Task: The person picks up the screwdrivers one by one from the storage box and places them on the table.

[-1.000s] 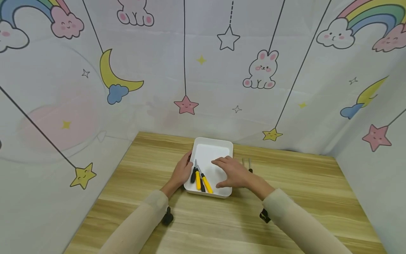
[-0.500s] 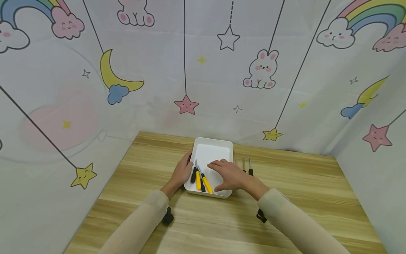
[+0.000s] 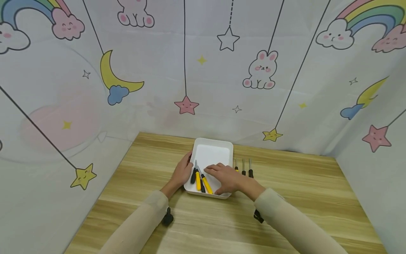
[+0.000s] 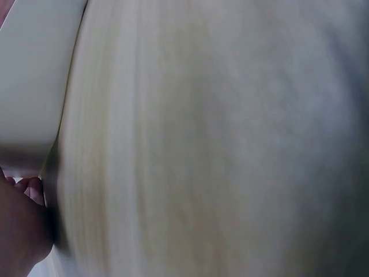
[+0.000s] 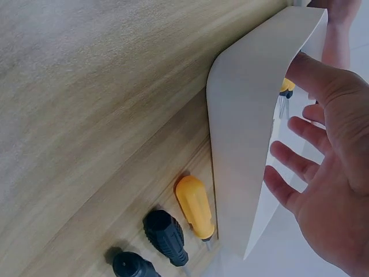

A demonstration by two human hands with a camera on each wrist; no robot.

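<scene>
A white tray (image 3: 211,153) stands on the wooden table with several screwdrivers lying along its left part. Two have yellow handles, one of them the yellow screwdriver (image 3: 207,184) nearest the tray's middle; the others, like the black screwdriver (image 3: 193,176), have black handles. My left hand (image 3: 183,171) grips the tray's left side, thumb at the rim and fingers outside. Over the tray's right front part, my right hand (image 3: 226,178) reaches in with spread, slightly bent fingers and nothing in its grasp. Its thumb and fingertips are close to the yellow screwdriver.
Right of the tray, three screwdrivers lie side by side on the table: a yellow-handled screwdriver (image 5: 196,205), a black screwdriver (image 5: 166,236) and another black screwdriver (image 5: 135,266). A printed curtain (image 3: 215,77) encloses the table's back and sides.
My right hand has moved left and slightly towards me over the tray, closer to the screwdrivers in it, uncovering the three on the table. The left hand and the tray stay put.
</scene>
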